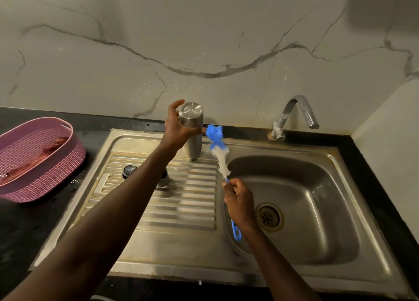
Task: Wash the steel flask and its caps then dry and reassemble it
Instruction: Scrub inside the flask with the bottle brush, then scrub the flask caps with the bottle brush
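While right fingers (233, 188) grip the brush (218, 149), left fingers (181, 131) clasp the inverted flask (192, 132).

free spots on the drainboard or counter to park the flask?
Free: the near ribbed drainboard in front of the two caps, and the flat steel strip along the front edge. The basin is bare around the drain. Crowded: the back of the drainboard, with the left hand gripping the flask and the brush beside it. The basket fills the left counter.
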